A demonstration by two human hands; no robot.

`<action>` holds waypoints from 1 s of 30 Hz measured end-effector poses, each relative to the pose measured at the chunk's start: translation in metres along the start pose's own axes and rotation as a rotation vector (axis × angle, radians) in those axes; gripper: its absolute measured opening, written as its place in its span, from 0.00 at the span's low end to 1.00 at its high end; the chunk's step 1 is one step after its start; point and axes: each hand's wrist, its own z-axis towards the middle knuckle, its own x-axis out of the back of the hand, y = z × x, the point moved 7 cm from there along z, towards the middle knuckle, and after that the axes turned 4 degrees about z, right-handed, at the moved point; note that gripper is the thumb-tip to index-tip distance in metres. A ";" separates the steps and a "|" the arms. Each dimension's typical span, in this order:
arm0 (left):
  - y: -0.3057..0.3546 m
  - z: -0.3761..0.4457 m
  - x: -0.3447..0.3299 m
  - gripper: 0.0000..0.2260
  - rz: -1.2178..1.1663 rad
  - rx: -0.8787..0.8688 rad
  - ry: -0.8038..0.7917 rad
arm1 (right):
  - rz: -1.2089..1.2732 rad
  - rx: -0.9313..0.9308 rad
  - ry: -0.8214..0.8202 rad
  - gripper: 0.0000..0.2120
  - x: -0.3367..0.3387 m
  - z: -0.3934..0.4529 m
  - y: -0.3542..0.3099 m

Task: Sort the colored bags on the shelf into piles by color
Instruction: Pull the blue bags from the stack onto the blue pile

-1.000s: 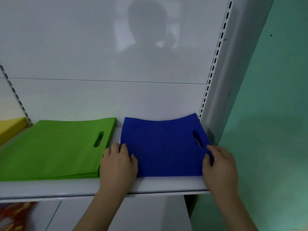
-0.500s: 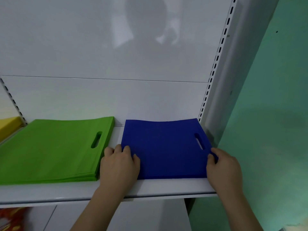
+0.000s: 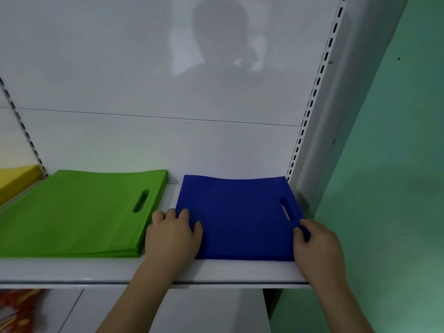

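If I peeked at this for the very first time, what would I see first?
Probably the bright blue bags lying flat at the right end of the white shelf, with the left hand and the right hand holding their near corners. Next comes the green pile just to the left, and a bit of yellow at the far left edge.

Both forearms are bare, with no sleeves, rings or watch showing.
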 end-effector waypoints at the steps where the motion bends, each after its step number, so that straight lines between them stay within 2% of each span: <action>1: 0.000 -0.001 0.001 0.20 -0.001 0.010 0.012 | -0.017 -0.002 -0.009 0.11 0.000 0.000 0.000; 5: 0.002 -0.012 0.023 0.21 -0.131 0.053 0.182 | -0.092 0.050 0.027 0.18 0.012 -0.002 -0.008; 8: 0.002 -0.031 0.047 0.21 -0.265 0.042 0.352 | 0.016 0.164 0.086 0.19 0.024 -0.007 -0.026; 11: -0.009 -0.055 0.066 0.19 -0.303 0.075 0.453 | 0.119 0.280 0.059 0.19 0.016 -0.015 -0.047; 16: -0.052 -0.098 0.076 0.20 -0.217 0.157 0.458 | 0.249 0.360 -0.076 0.19 -0.013 -0.040 -0.088; 22: -0.136 -0.149 0.085 0.21 -0.135 0.323 0.434 | 0.392 0.479 -0.220 0.18 -0.047 -0.088 -0.167; 30: -0.258 -0.215 0.114 0.20 -0.064 0.473 0.469 | 0.404 0.610 -0.360 0.19 -0.084 -0.174 -0.280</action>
